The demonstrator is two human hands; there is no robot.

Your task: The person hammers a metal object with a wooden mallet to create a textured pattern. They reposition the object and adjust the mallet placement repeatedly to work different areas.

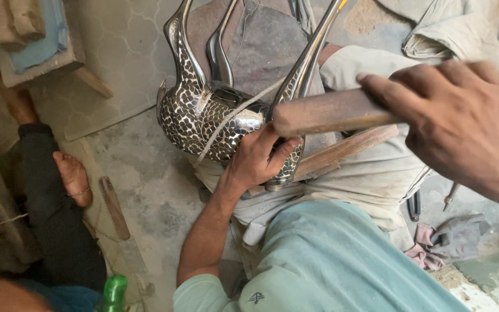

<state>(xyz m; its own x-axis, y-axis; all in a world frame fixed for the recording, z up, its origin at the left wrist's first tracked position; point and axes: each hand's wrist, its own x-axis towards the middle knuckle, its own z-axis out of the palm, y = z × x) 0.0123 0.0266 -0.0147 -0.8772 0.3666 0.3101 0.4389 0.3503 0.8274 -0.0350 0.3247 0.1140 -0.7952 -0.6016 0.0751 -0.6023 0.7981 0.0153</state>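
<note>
- Vessel (209, 115): a dark metal body covered in a hammered, scale-like pattern, with polished curved necks rising from it; it rests on your lap, propped against your cloth-covered knee. All places below are given relative to it.
- Left hand (258, 159): your fingers are closed on the vessel's lower right side, holding it steady where one patterned neck meets the body.
- Right hand (463, 121): to the right of the vessel and raised above it, your fingers are wrapped tight around a wooden mallet (324, 112); its blunt end sits just over your left hand, close to the vessel's right neck. Contact cannot be told.
- Cord (232, 118): a pale strand crossing the front of the vessel on a slant.
- Wooden bar (342, 151): lies under the vessel's right side, across your lap.
- Another person's bare foot (73, 176): well to the left of the vessel, on the floor, beside a wooden stick (114, 208).
- Green bottle (114, 292): far below-left of the vessel.
- Pliers (414, 205): on the floor, lower right of the vessel.
</note>
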